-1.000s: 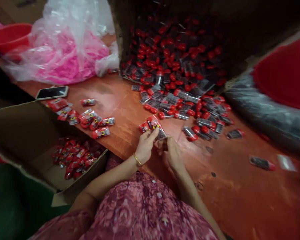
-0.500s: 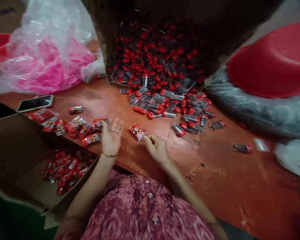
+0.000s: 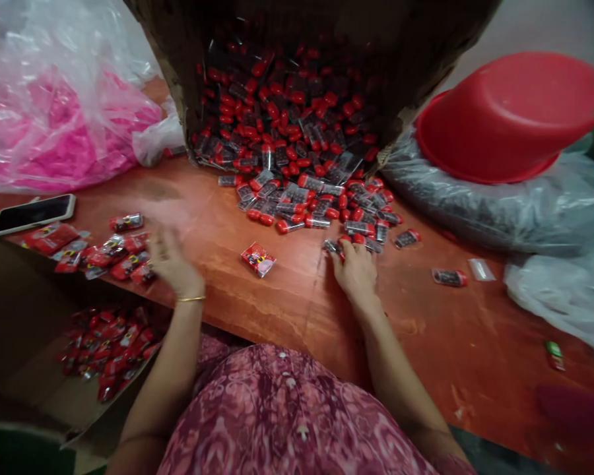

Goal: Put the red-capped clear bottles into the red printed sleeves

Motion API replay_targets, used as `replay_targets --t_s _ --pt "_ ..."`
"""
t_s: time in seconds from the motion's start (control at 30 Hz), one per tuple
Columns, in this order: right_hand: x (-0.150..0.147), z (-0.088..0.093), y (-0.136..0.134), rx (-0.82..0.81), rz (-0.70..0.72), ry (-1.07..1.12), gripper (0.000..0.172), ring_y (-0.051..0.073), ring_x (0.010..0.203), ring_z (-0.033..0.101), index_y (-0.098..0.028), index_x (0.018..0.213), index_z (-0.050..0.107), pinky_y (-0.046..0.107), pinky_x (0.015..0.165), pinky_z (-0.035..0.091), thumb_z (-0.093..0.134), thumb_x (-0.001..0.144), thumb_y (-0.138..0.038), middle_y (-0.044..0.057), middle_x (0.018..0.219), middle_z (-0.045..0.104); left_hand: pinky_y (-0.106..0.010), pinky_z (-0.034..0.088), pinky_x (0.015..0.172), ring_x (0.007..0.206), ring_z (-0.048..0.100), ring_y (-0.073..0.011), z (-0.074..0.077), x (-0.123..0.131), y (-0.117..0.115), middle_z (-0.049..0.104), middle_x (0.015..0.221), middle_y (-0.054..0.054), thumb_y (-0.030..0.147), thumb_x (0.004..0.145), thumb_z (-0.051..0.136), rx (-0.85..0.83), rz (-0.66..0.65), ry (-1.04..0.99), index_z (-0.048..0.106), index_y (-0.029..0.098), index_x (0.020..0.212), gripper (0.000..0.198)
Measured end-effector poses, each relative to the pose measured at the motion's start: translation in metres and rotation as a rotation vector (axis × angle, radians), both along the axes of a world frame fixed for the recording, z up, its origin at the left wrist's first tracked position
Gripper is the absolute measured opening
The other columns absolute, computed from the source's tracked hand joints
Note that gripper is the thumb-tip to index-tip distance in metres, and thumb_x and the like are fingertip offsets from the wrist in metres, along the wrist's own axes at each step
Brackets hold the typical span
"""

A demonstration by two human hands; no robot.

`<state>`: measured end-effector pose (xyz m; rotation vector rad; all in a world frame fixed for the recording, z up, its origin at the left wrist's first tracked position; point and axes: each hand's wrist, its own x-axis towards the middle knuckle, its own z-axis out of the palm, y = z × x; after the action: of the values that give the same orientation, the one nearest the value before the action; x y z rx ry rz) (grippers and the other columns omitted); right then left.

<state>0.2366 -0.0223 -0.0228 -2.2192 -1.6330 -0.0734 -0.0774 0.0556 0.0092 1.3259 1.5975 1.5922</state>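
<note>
My left hand [image 3: 171, 260] hovers, smeared by motion, over a loose pile of red packets [image 3: 99, 254] at the table's left edge. My right hand [image 3: 356, 267] rests on the orange table [image 3: 287, 297], its fingers curled down over red-capped pieces [image 3: 334, 246] at the near edge of a spilled heap [image 3: 301, 198]. One red packet [image 3: 258, 258] lies alone between the two hands.
The heap spills from a tipped cardboard box [image 3: 168, 59]. A pink-filled plastic bag [image 3: 54, 132] and a phone [image 3: 32, 213] lie at left. An open carton [image 3: 24, 316] holds red packets. At right sit a red basin [image 3: 509, 119], a grey bag [image 3: 499, 204] and a stray piece [image 3: 449, 277].
Both hands held packets together, then parted. The left hand swung left to the packet pile. The right hand let one packet drop on the table and reached forward to the spilled heap.
</note>
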Motion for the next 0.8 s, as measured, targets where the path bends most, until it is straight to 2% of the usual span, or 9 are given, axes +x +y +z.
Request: replay_targets --t_s 0.03,0.07,0.1,0.2,0.33,0.47,0.63,0.73,0.8 --pt "0.0 -0.001 0.005 -0.025 0.036 -0.053 0.032 0.024 0.085 0.051 -0.017 0.108 0.061 0.034 0.07 0.039 0.044 0.085 -0.031 0.014 0.1 0.06 -0.047 0.03 0.104 0.13 0.036 -0.0248 0.001 0.02 -0.005 0.06 0.118 -0.009 0.063 0.079 0.035 -0.018 -0.032 0.121 0.061 0.019 0.099 0.054" --pt "0.0 -0.003 0.007 -0.039 0.083 -0.086 0.03 0.025 0.087 0.05 -0.018 0.108 0.062 0.035 0.072 0.039 0.044 0.085 -0.028 0.013 0.102 0.059 -0.046 0.034 0.101 0.123 0.045 -0.0259 0.0 0.037 -0.011 0.062 0.116 -0.011 0.056 0.078 0.046 -0.055 -0.135 0.262 0.063 0.017 0.098 0.047" --pt "0.0 -0.005 0.009 -0.039 0.139 -0.101 0.03 0.025 0.09 0.05 -0.019 0.107 0.063 0.035 0.074 0.039 0.042 0.086 -0.024 0.012 0.105 0.059 -0.045 0.035 0.101 0.121 0.048 -0.0272 -0.001 0.051 -0.017 0.062 0.118 -0.012 0.05 0.075 0.055 -0.093 -0.25 0.4 0.066 0.018 0.096 0.04" --pt "0.002 -0.013 0.003 0.028 0.285 -0.078 0.032 0.025 0.103 0.048 -0.02 0.107 0.063 0.038 0.085 0.039 0.039 0.086 -0.016 0.011 0.115 0.057 -0.052 0.031 0.101 0.123 0.045 -0.0329 -0.008 0.07 -0.031 0.059 0.123 -0.012 0.04 0.069 0.068 -0.221 -0.367 0.652 0.07 0.022 0.091 0.028" --pt "0.004 -0.015 -0.014 0.173 0.299 0.015 0.026 0.026 0.109 0.048 -0.018 0.103 0.064 0.043 0.09 0.04 0.045 0.084 -0.021 0.013 0.118 0.056 -0.054 0.031 0.099 0.119 0.048 -0.0344 -0.018 0.064 -0.032 0.063 0.118 -0.011 0.038 0.071 0.066 -0.308 -0.394 0.651 0.072 0.026 0.089 0.022" --pt "-0.017 0.002 -0.022 0.284 0.252 0.144 0.02 0.026 0.104 0.053 -0.019 0.093 0.065 0.044 0.09 0.041 0.05 0.083 -0.028 0.012 0.109 0.062 -0.054 0.031 0.099 0.12 0.049 -0.0329 -0.02 0.062 -0.024 0.064 0.115 -0.009 0.032 0.076 0.061 -0.31 -0.389 0.637 0.073 0.027 0.084 0.016" --pt "-0.071 0.021 -0.022 0.253 0.304 0.582 0.022 0.02 0.083 0.061 -0.019 0.092 0.064 0.035 0.077 0.047 0.05 0.084 -0.034 0.008 0.088 0.067 -0.052 0.029 0.102 0.123 0.046 -0.032 -0.009 0.069 -0.032 0.057 0.126 -0.013 0.034 0.078 0.057 -0.204 -0.337 0.605 0.072 0.024 0.091 0.023" --pt "-0.101 0.023 -0.014 0.118 0.298 0.999 0.034 0.018 0.079 0.062 -0.017 0.102 0.06 0.03 0.07 0.05 0.052 0.081 -0.043 0.007 0.091 0.067 -0.052 0.027 0.104 0.125 0.044 -0.0309 0.002 0.077 -0.043 0.054 0.129 -0.012 0.035 0.078 0.057 -0.111 -0.342 0.6 0.072 0.025 0.094 0.024" --pt "-0.115 0.021 -0.006 0.099 0.268 1.224 0.037 0.016 0.077 0.062 -0.016 0.1 0.06 0.029 0.07 0.05 0.053 0.079 -0.046 0.007 0.09 0.067 -0.051 0.026 0.105 0.126 0.042 -0.0305 0.007 0.082 -0.049 0.053 0.131 -0.011 0.032 0.078 0.057 -0.081 -0.378 0.6 0.072 0.025 0.093 0.022"
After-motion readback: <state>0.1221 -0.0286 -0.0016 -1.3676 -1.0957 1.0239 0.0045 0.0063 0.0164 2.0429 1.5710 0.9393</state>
